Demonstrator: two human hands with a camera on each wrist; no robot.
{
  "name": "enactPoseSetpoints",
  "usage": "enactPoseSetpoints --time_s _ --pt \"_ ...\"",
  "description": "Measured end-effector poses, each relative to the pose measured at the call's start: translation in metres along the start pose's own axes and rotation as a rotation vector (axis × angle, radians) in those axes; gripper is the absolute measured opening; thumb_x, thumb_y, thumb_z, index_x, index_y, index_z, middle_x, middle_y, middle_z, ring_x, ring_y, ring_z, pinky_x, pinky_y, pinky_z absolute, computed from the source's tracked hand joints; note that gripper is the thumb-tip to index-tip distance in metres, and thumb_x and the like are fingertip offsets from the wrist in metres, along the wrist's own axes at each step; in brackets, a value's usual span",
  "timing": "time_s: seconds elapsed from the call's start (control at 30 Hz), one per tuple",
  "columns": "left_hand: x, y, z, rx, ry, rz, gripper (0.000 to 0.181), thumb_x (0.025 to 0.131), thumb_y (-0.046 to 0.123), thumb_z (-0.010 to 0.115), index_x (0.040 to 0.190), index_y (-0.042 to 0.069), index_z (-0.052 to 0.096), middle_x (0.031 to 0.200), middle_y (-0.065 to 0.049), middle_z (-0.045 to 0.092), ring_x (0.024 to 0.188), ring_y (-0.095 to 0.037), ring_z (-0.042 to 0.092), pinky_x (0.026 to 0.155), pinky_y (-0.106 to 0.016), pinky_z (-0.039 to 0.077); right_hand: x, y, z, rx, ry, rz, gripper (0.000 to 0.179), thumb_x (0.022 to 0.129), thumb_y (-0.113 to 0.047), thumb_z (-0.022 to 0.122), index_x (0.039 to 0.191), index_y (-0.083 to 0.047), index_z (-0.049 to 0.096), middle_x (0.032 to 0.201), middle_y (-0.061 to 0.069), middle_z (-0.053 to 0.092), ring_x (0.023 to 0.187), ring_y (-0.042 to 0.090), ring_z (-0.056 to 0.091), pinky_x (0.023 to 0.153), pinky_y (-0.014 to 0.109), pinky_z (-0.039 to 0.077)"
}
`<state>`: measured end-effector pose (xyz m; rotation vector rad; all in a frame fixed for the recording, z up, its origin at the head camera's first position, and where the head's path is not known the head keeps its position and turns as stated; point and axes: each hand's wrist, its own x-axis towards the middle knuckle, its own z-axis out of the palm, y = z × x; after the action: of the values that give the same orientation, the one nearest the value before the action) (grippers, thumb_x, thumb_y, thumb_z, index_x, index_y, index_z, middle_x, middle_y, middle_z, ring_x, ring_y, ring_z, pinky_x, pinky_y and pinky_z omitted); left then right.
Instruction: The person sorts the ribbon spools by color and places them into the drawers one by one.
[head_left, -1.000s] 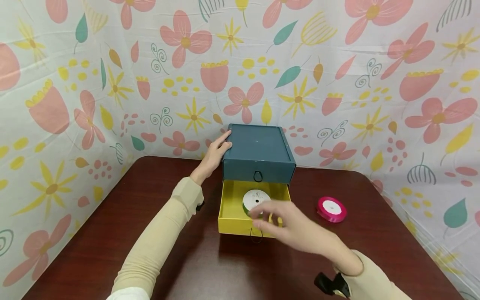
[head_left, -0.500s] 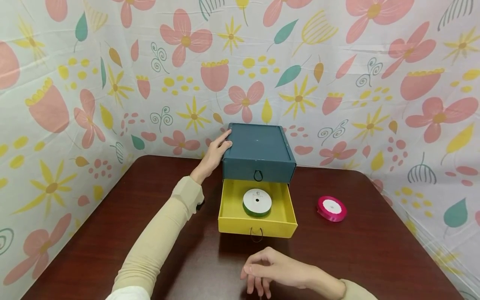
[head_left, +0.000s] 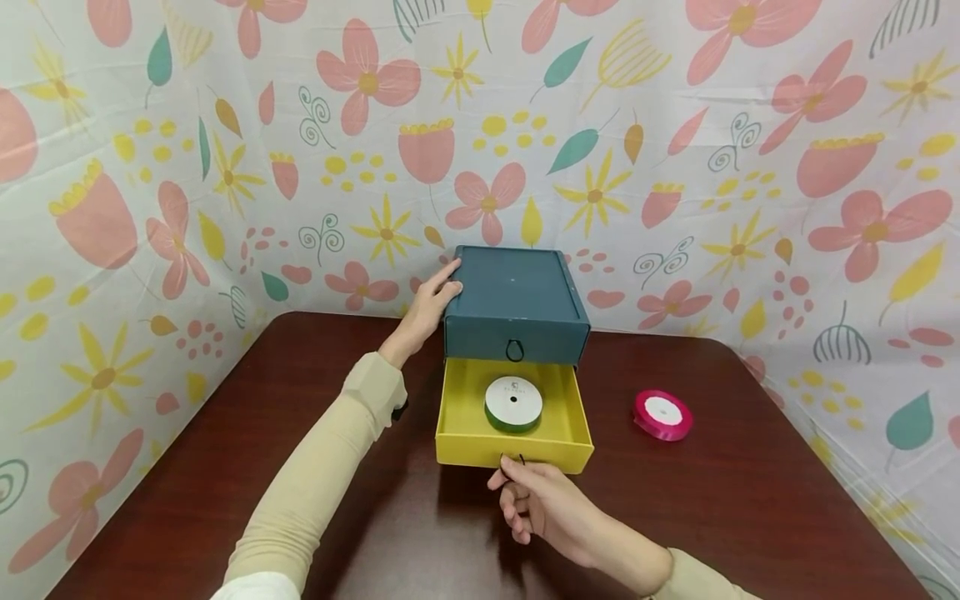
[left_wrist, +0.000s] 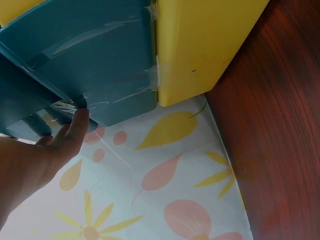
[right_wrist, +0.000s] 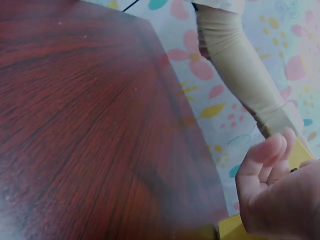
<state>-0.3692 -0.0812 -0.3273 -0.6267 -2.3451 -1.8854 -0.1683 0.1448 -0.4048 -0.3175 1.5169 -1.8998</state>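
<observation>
A dark blue drawer box (head_left: 517, 283) stands at the back of the table. Its upper drawer is in, with a black loop pull (head_left: 514, 350); the yellow lower drawer (head_left: 465, 452) is pulled out. Inside that drawer lies a spool of green ribbon (head_left: 513, 400) with a white face. My left hand (head_left: 422, 317) rests on the box's left top edge, and the left wrist view shows its fingers (left_wrist: 77, 132) against the blue side. At the yellow drawer's front, my right hand (head_left: 555, 510) pinches the loop pull (head_left: 522, 458) between thumb and forefinger, mostly hiding it.
A spool of pink ribbon (head_left: 663, 415) lies on the dark wooden table (head_left: 337, 533) to the right of the box. Close behind the table hangs a flower-patterned cloth (head_left: 300, 233), which also runs along the left side.
My right hand has drawn back from over the drawer, dropped below its front, then risen to the loop pull. The left hand, box and both spools have stayed in place.
</observation>
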Motion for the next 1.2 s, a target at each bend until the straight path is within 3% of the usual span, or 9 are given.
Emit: enactPoseSetpoints --time_s 0.3,1.2 --pt "0.000 0.000 0.000 0.023 -0.001 0.005 0.059 0.100 0.040 0.042 0.155 0.026 0.026 0.162 -0.003 0.022 0.147 -0.026 0.027 0.117 -0.049 0.026 0.002 0.000 0.004 -0.017 0.094 -0.024 0.027 0.100 -0.034 0.048 0.082 -0.015 0.056 0.060 -0.009 0.053 0.054 0.005 0.047 0.052 0.020 0.040" --pt "-0.003 0.005 -0.001 -0.009 -0.021 0.011 0.058 0.101 0.037 0.042 0.155 0.024 0.025 0.163 -0.003 0.018 0.150 -0.025 0.019 0.120 -0.048 0.022 0.015 -0.010 -0.003 -0.060 0.114 -0.064 0.031 0.101 -0.035 0.046 0.079 -0.014 0.053 0.059 -0.008 0.049 0.054 0.007 0.044 0.053 0.022 0.041"
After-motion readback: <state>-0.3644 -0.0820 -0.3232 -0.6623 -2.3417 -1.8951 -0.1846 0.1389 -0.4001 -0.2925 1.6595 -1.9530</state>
